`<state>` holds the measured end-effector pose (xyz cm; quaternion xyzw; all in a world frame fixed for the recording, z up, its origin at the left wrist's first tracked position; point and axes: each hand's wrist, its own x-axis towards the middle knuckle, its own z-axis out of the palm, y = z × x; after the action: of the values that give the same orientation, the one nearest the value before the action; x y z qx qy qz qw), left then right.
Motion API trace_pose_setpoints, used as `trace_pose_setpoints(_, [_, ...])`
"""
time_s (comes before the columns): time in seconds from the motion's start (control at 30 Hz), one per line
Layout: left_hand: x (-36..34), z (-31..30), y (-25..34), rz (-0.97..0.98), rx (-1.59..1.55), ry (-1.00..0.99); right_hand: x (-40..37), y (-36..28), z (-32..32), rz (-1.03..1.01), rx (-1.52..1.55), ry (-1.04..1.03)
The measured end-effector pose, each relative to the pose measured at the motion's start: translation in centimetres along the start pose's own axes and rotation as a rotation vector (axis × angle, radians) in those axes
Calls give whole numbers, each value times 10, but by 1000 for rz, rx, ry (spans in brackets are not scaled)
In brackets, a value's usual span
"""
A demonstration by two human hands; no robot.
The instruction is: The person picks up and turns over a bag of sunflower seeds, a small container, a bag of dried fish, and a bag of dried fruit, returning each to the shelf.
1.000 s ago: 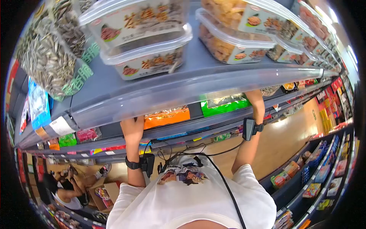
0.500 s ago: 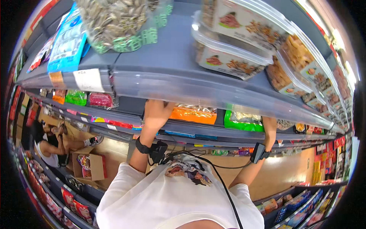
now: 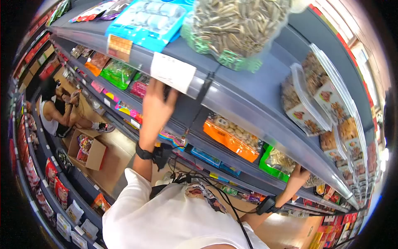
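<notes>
My left hand (image 3: 157, 103) reaches under the lip of the upper shelf, beside a pink packet (image 3: 140, 86). Its fingers are stretched and apart, with the tips hidden behind the lip and a white price label (image 3: 172, 72). To the right on the same lower shelf lie an orange-edged bag (image 3: 232, 135) of pale round pieces and a green-edged bag (image 3: 278, 162). At the right end of the green-edged bag is my right hand (image 3: 299, 175), its fingers partly hidden at the shelf edge; I cannot tell whether it grips anything.
Above my hands, the upper shelf (image 3: 248, 89) carries a bag of sunflower seeds (image 3: 242, 25), a blue packet (image 3: 151, 20) and stacked clear tubs (image 3: 309, 99). A seated person (image 3: 56, 110) is in the aisle at left, near an open cardboard box (image 3: 93, 154). Cables (image 3: 234, 203) hang before my shirt.
The view has turned and swung left along the shelf. My left hand has moved left, from beside the orange-edged bag to the pink packet. My right hand stays by the green-edged bag.
</notes>
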<state>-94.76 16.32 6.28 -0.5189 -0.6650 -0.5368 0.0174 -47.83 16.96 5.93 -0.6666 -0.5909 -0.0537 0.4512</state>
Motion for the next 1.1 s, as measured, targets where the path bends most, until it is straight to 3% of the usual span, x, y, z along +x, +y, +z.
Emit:
trace_pose_setpoints(0.1, [18,-19,-64,-36,280,59,-33,-80,33,148,334,-28])
trace_pose_setpoints(0.17, [25,-24,-88,-10,263,34,-55,-160,43,-49,315,-360])
trace_pose_setpoints(0.23, [30,-22,-109,0,306,-27,-77,-207,68,-310,435,-610])
trace_pose_setpoints(0.3, [30,-23,-117,22,330,-66,-87,-247,98,-439,539,-797])
trace_pose_setpoints(0.37, [31,-23,-119,67,343,-88,-97,-267,146,-577,505,-706])
trace_pose_setpoints(0.47, [27,-21,-125,77,390,-119,-102,-292,201,-303,307,-776])
trace_pose_setpoints(0.5, [26,-21,-125,80,410,-130,-99,-298,212,-199,374,-797])
trace_pose_setpoints(0.57, [26,-23,-124,126,412,-109,-97,-296,243,-297,551,-634])
trace_pose_setpoints(0.67, [27,-26,-125,128,356,-131,-98,-283,282,-162,825,-698])
trace_pose_setpoints(0.73, [28,-28,-121,131,352,-147,-95,-282,285,-7,837,-773])
trace_pose_setpoints(0.83, [33,-27,-124,175,354,-144,-94,-290,296,-9,792,-669])
trace_pose_setpoints(0.93, [36,-28,-118,159,365,-177,-91,-261,361,-618,495,-307])
trace_pose_setpoints(1.03, [39,-24,-124,141,343,-196,-99,-287,322,141,746,-720])
trace_pose_setpoints(1.1, [44,-24,-126,104,269,-237,-97,-290,318,182,746,-736])
